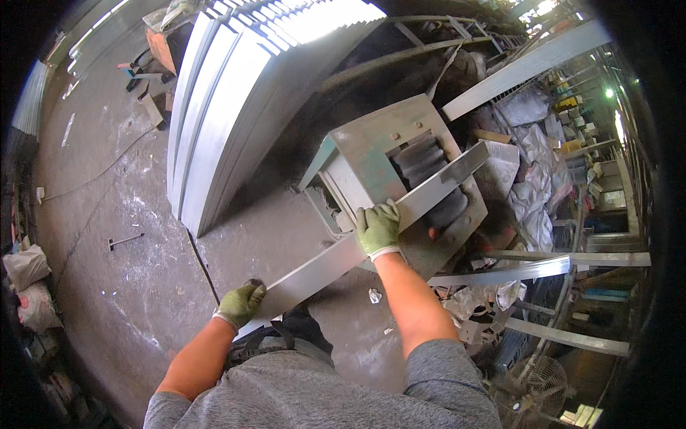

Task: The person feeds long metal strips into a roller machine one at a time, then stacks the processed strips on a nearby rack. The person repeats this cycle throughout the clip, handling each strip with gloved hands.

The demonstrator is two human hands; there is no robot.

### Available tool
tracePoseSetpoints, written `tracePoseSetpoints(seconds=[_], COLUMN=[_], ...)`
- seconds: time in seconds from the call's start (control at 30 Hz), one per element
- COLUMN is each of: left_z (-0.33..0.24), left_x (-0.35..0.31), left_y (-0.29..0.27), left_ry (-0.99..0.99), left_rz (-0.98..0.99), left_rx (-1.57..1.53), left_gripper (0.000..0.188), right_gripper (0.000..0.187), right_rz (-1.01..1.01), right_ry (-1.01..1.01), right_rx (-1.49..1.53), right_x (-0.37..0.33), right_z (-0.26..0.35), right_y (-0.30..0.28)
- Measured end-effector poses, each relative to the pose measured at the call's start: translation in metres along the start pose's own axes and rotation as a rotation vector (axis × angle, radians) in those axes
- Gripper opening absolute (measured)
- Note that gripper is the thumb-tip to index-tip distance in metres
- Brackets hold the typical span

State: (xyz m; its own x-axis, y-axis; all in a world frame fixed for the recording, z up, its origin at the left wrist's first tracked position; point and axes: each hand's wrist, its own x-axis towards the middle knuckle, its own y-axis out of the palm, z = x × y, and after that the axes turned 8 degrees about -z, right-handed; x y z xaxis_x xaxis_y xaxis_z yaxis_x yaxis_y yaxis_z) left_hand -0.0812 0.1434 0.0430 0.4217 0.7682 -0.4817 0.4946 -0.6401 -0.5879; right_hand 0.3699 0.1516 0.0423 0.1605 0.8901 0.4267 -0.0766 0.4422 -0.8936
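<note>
Both hands wear green gloves and grip one long metal bar (314, 273), which slants across the view from 8 o'clock to 2 o'clock. The left hand (241, 304), toward 8 o'clock, is closed about the bar's near end. The right hand (379, 229), just off the centre, has its fingers curled over the bar's upper edge. Beyond it, the bar passes over the dark rollers (421, 163) of a machine (366, 171) at 1 o'clock; whether it touches them, I cannot tell. A tall stack (236, 93) of pale metal lengths rises between 10 and 11 o'clock, near the machine. A T-shaped tool (127, 241) lies on the floor (93, 186) at 9 o'clock. Crumpled sheeting (532, 186) is heaped toward 3 o'clock, and a fan (532, 393) stands between 4 and 5 o'clock.
</note>
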Motion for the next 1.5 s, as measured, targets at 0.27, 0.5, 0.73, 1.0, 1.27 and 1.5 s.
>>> tracePoseSetpoints(seconds=[0.27, 0.5, 0.73, 1.0, 1.27, 1.5], left_z=[0.108, 0.187, 0.28, 0.229, -0.035, 0.037], left_x=[-0.048, -0.091, -0.148, -0.105, 0.005, -0.025], left_y=[-0.021, -0.04, -0.063, -0.067, -0.007, -0.015], left_ry=[-0.067, -0.149, -0.217, -0.246, 0.09, -0.018], left_rz=[-0.022, -0.08, -0.184, -0.131, -0.009, -0.058], left_rx=[0.016, -0.002, 0.184, 0.215, 0.073, -0.094], left_gripper=[0.066, 0.065, 0.062, 0.062, 0.05, 0.055], right_gripper=[0.035, 0.037, 0.035, 0.039, 0.042, 0.043], right_rz=[0.046, 0.072, 0.151, 0.189, 0.12, 0.052], right_ry=[0.002, 0.02, 0.065, 0.082, 0.032, -0.001], right_rx=[-0.012, 0.017, 0.166, 0.129, -0.074, 0.012], right_x=[-0.041, -0.076, -0.112, -0.094, 0.019, -0.018], right_z=[0.104, 0.185, 0.283, 0.245, -0.04, 0.038], right_y=[0.01, 0.023, 0.024, 0.039, -0.016, 0.002])
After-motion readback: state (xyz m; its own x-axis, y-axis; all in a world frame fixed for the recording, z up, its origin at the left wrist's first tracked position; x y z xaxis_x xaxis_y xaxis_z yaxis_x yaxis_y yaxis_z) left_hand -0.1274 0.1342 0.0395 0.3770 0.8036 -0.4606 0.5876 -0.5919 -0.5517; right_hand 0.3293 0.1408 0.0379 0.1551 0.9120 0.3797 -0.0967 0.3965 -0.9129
